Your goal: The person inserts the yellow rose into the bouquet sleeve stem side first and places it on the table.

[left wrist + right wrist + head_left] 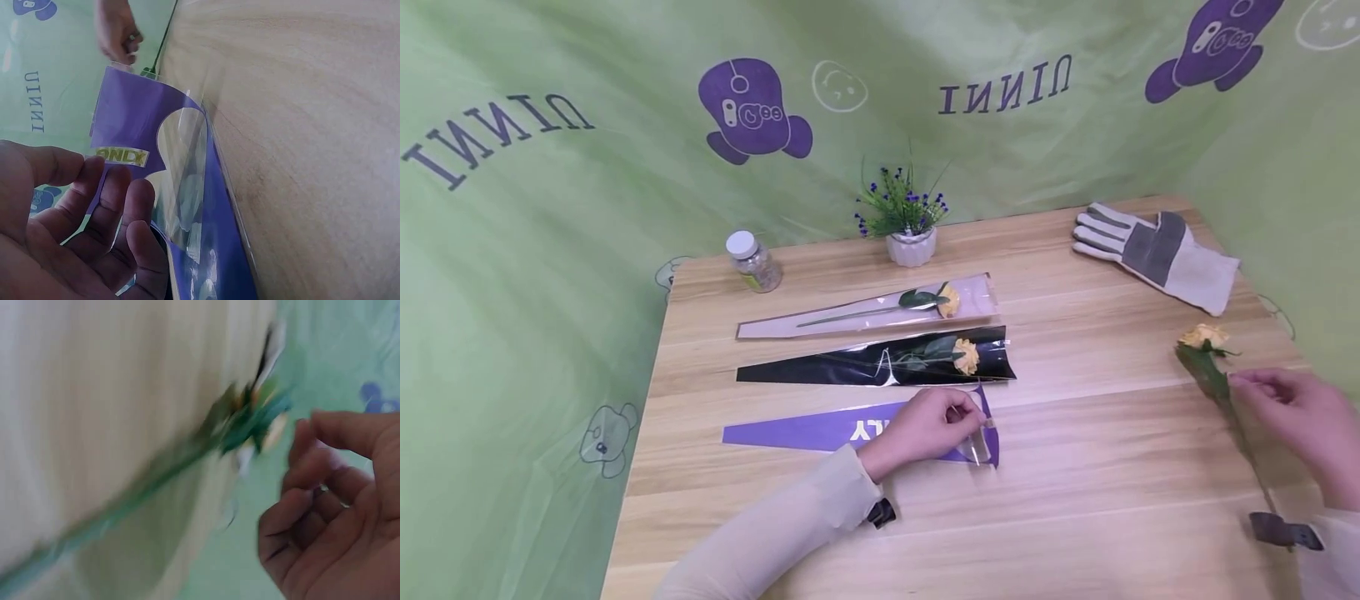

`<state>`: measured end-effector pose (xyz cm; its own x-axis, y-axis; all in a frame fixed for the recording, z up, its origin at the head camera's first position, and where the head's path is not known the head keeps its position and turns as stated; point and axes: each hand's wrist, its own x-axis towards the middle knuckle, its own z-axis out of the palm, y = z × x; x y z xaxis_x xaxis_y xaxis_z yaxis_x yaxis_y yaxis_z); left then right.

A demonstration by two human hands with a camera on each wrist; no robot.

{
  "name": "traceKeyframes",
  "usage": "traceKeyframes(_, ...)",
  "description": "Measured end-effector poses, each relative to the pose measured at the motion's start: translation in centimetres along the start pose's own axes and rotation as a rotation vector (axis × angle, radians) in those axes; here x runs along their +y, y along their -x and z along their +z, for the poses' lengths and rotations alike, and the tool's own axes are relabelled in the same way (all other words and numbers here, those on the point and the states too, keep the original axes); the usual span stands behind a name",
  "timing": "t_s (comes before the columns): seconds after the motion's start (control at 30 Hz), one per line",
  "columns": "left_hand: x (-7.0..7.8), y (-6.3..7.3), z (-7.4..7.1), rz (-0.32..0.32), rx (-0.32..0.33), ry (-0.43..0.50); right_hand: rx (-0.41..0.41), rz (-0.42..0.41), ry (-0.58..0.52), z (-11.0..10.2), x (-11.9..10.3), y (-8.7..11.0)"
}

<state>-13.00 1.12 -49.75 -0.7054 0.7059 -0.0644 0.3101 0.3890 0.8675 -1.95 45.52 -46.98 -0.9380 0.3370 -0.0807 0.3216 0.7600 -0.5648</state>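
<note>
1. Plainly, in the head view, the left hand (925, 423) pinches the right end of a purple flower sleeve (820, 429) between thumb and index finger, on the near part of the wooden table (1075, 517)
2. Over at the right of the table, the right hand (1296, 408) holds a peach rose (1204, 367) just below its bloom, the stem running toward the near side; its thumb and index finger pinch there, though whether on stem or leaf I cannot tell
3. Just far of the purple flower sleeve lies a black sleeve (827, 365) and, beyond it, a pale pink sleeve (872, 322), each with a rose inside and its narrow end to the left
4. Along the far side stand a white-capped jar (757, 267) at left and a potted plant (904, 204) near the middle; a work glove (1157, 254) lies at far right
5. In the left wrist view, thumb and index tips meet at the sleeve's edge beside a gold-lettered label (120, 156), the other fingers loosely curled
6. In the right wrist view, blurred, the stem slants across and the bloom sits just beside the joined thumb and index finger, the remaining fingers curled toward the palm
</note>
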Motion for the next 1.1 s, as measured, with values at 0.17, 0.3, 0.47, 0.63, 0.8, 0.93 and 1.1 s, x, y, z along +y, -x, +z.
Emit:
traceKeyframes(0.17, 0.1, 0.0, -0.1, -0.001, -0.008, -0.012, -0.100, 0.028, 0.136, 0.3, 2.1, -0.8)
traceKeyframes(0.3, 0.2, 0.0, -0.1, -0.006, -0.008, -0.026, -0.118, 0.027, 0.134, 0.9, 2.3, -1.3)
traceKeyframes(0.47, 0.2, -0.1, -0.1, -0.006, -0.014, -0.032, -0.118, 0.005, 0.142, 1.3, 1.9, -1.6)
traceKeyframes(0.63, 0.0, -0.1, -0.2, -0.001, -0.012, -0.042, -0.162, -0.028, 0.169, 1.8, 0.7, -2.1)
traceKeyframes(0.8, 0.0, -0.1, -0.2, -0.001, -0.020, -0.042, -0.197, -0.034, 0.179, 2.4, -0.8, -2.0)
traceKeyframes(0.93, 0.0, -0.1, -0.2, -0.002, -0.022, -0.046, -0.164, -0.055, 0.200, 2.8, -1.7, -1.8)
traceKeyframes(1.1, -0.1, 0.0, -0.3, 0.001, -0.026, -0.041, -0.167, -0.072, 0.197, 2.9, -2.5, -1.7)
